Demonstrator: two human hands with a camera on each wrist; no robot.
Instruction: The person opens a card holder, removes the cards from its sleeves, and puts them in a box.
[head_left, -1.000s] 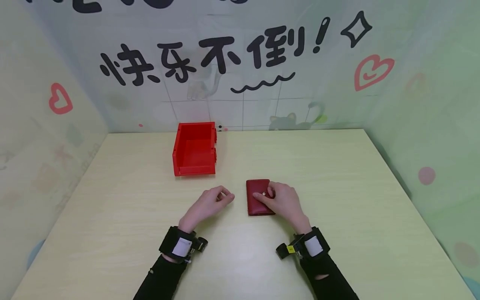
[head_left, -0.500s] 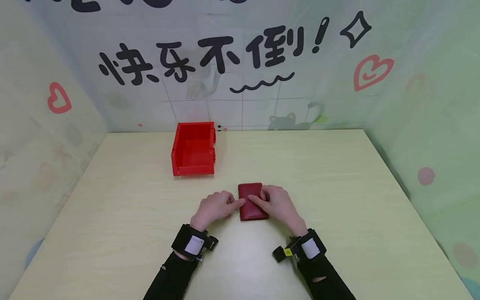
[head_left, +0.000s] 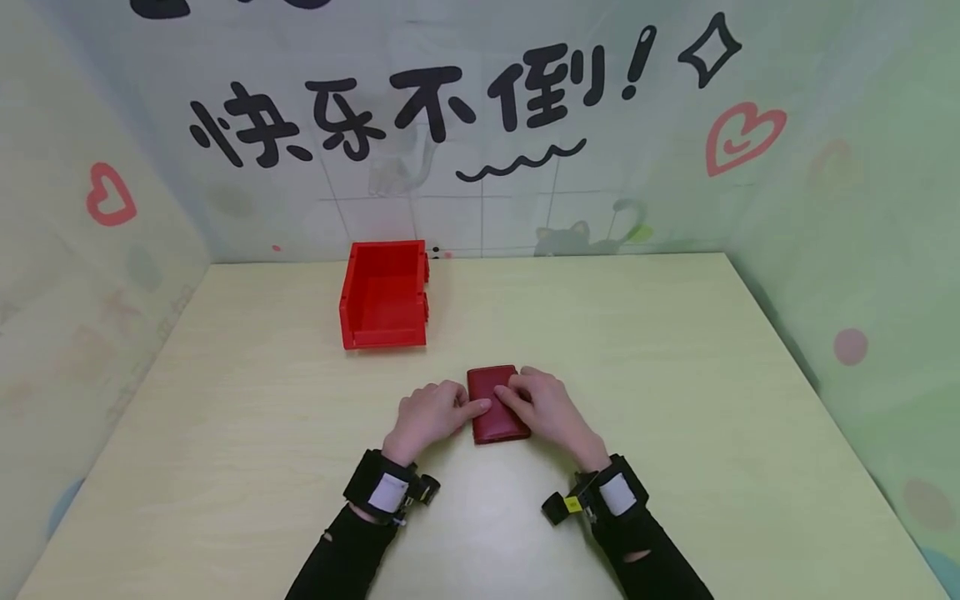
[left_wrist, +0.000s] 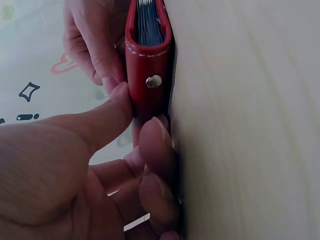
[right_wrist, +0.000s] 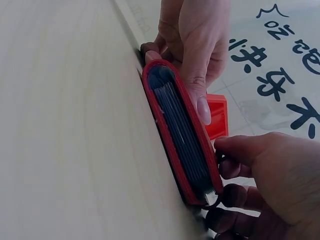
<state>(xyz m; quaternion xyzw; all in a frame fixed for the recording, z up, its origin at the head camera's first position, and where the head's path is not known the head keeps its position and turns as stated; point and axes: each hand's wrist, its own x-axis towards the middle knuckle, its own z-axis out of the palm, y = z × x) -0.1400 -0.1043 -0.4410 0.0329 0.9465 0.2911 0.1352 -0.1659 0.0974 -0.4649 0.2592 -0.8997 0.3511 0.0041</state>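
Note:
A dark red leather card holder (head_left: 495, 408) lies on the table between both hands. In the right wrist view its near side shows a stack of card sleeves (right_wrist: 182, 135) between the red covers (right_wrist: 192, 112). A silver snap (left_wrist: 153, 81) sits on its edge in the left wrist view. My left hand (head_left: 431, 417) pinches the holder's left edge, thumb on top and fingertips low at the edge. At the right edge my right hand (head_left: 551, 417) holds it, with the thumb lying across the top cover and the other fingers bent at the side.
A red open-front plastic bin (head_left: 384, 296) stands on the table (head_left: 637, 325) at the back, left of the middle. Printed cloth walls (head_left: 480, 217) close off the back and both sides. Each wrist wears a strapped camera (head_left: 429, 489).
My left hand has come right, from apart to gripping the card holder's left edge. The holder has shifted left along with my right hand, and its snap no longer shows from above.

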